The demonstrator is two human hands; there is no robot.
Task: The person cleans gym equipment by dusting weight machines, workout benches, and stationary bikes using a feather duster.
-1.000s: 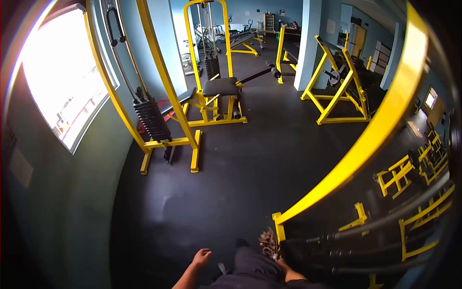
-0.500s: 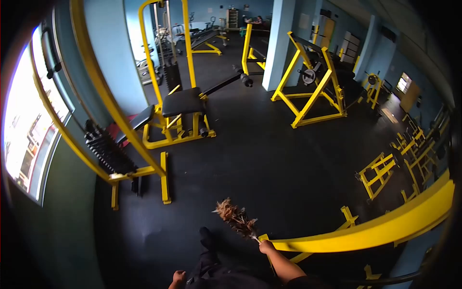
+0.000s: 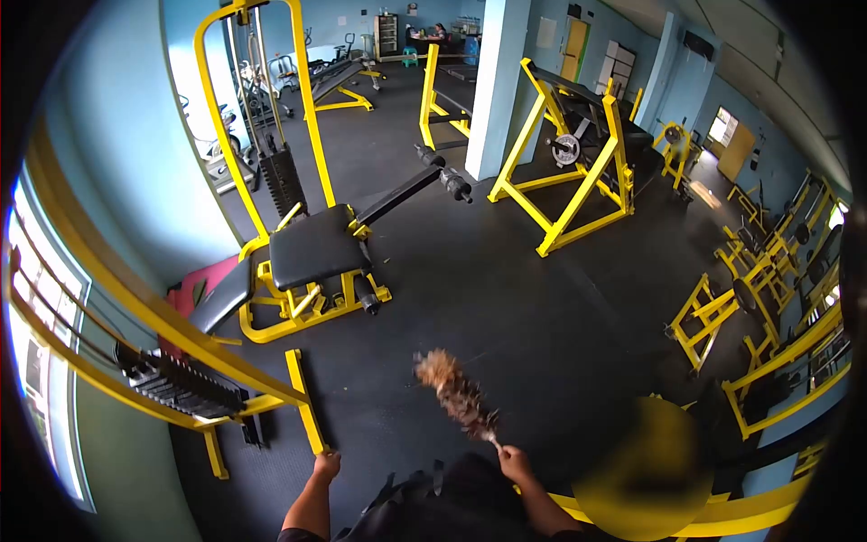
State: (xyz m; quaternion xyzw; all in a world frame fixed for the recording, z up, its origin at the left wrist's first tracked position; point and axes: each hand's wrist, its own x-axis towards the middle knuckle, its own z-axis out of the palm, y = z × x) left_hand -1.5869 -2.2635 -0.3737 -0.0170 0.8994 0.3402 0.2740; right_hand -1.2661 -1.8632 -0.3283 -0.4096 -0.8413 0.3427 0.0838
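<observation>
My right hand (image 3: pixel 516 463) is closed around the thin handle of a feather duster (image 3: pixel 458 395). Its brown feathers point forward and to the left, over the floor, and look slightly blurred. My left hand (image 3: pixel 327 464) is curled into a fist with nothing visible in it. In the picture it overlaps the near end of a yellow foot bar (image 3: pixel 308 402) of the weight-stack machine at left; contact cannot be made out.
A leg machine with a black padded seat (image 3: pixel 318 247) stands ahead left. Beyond it are a pillar (image 3: pixel 492 90) and a yellow plate-loaded frame (image 3: pixel 578 172). Close at lower right is a blurred yellow shape (image 3: pixel 646 479). A person (image 3: pixel 440 32) sits far back.
The view has shifted forward, so the leg machine looks nearer and the long yellow beam at right sits lower. My left hand has risen; the duster remains in my right hand.
</observation>
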